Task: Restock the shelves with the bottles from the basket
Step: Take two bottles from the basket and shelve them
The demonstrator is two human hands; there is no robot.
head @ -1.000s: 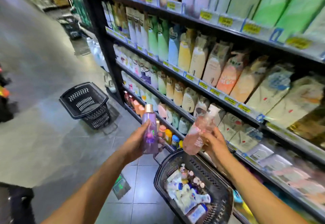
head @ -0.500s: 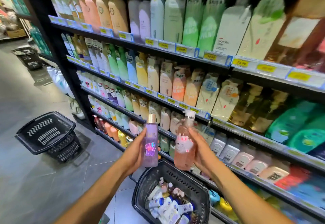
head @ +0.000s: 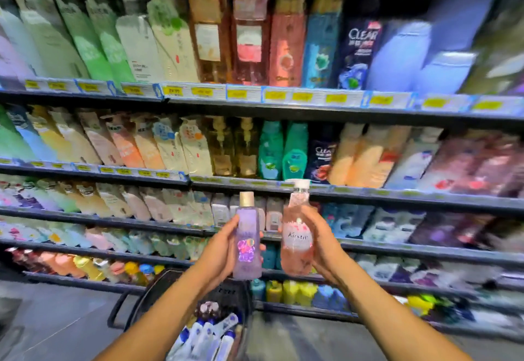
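We hold two bottles upright, side by side, before the shelves (head: 368,195) and above the basket (head: 229,294), caps up and long axes vertical. Our left hand (head: 219,250) curls its fingers round the slim purple bottle (head: 246,243), which has a beige cap and a flower label. Our right hand (head: 323,243) wraps the clear pink bottle (head: 297,236), white-capped and white-labelled, its top leaning slightly right.

This is a shop aisle, the toiletries run of a supermarket. Tiers of dark shelves (head: 283,112) are packed with shampoo and body-wash bottles (head: 358,54) facing out. Yellow price tags (head: 202,91) line every shelf edge, and a black shopping basket (head: 167,278) sits low by the grey floor (head: 56,318).
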